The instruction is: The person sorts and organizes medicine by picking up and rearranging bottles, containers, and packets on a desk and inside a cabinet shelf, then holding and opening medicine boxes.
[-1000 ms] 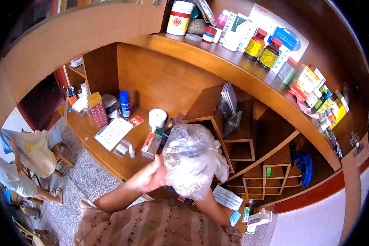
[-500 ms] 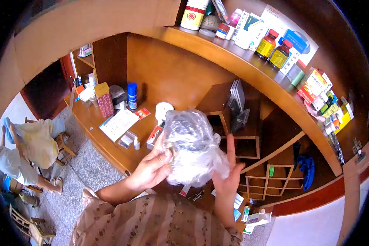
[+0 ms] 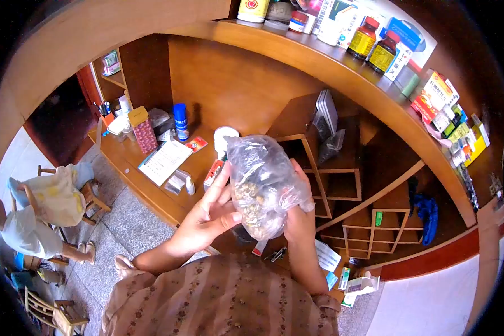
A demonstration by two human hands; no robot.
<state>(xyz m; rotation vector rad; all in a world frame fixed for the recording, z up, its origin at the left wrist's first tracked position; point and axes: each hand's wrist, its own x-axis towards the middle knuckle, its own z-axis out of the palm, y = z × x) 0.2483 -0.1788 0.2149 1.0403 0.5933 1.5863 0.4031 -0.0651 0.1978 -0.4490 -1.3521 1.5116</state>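
2 hands (image 3: 252, 215) hold clear plastic bag (image 3: 266, 182) above desk (image 3: 145, 185).

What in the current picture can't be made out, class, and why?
All in the head view:
- Lumps inside the plastic bag: cloudy, creased plastic blurs what they are.
- Right hand: the bag hides most of its fingers, so its grip is unclear.
- Yellow-labelled jar: its top is cut off by the upper edge.
- Printed sheet on the desk: its writing is too small.
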